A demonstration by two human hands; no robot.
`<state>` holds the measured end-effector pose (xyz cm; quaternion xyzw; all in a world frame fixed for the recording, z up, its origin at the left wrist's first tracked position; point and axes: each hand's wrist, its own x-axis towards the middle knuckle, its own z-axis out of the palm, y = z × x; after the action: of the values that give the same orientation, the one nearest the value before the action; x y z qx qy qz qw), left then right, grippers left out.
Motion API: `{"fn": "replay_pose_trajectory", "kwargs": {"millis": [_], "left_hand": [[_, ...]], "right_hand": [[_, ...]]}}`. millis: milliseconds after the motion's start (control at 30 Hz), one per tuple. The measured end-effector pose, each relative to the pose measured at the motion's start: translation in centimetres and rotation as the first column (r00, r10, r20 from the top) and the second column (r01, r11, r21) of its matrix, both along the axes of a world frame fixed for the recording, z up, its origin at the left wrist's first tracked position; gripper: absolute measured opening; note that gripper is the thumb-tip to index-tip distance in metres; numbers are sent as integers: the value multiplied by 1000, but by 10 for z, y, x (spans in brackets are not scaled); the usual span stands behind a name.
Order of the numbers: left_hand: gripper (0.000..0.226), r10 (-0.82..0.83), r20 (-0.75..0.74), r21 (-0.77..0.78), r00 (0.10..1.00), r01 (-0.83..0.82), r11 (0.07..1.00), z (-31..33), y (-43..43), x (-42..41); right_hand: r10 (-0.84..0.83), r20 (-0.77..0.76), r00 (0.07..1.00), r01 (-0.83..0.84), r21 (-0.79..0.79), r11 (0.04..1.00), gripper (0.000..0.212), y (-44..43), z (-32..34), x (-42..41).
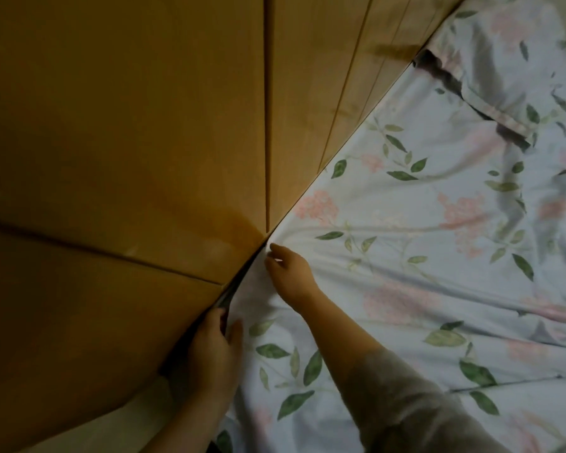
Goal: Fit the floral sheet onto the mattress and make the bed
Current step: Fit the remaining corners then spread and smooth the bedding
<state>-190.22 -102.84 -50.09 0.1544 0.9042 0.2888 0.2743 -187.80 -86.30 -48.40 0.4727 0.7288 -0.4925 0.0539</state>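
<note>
Head view. The pale blue floral sheet [405, 243], printed with pink blossoms and green leaves, lies spread and creased across the bed, its edge against the brown wooden panelling [128, 125]. My left hand [209, 351] grips the sheet's edge at the gap, thumb on top. My right hand [288, 273], fingers curled, pinches the fabric just beyond, beside the panelling.

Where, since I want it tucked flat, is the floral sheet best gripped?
Grip the floral sheet at its edge in the gap by the wooden panel, fingers from above, near the right hand: creases fan out from there. The left hand holds it nearby.
</note>
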Motion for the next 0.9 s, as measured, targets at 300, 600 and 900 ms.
{"fn": "replay_pose_trajectory", "kwargs": {"millis": [300, 600, 900], "left_hand": [[11, 44, 436, 43, 899, -69, 997, 23, -69, 14], [25, -142, 491, 51, 859, 135, 990, 7, -93, 25], [15, -43, 368, 71, 929, 17, 997, -4, -109, 20]], "right_hand": [[-164, 6, 986, 163, 55, 985, 30, -74, 30, 95], [-106, 147, 983, 85, 144, 986, 21, -172, 15, 134], [180, 498, 848, -336, 243, 910, 41, -210, -24, 154]]}}
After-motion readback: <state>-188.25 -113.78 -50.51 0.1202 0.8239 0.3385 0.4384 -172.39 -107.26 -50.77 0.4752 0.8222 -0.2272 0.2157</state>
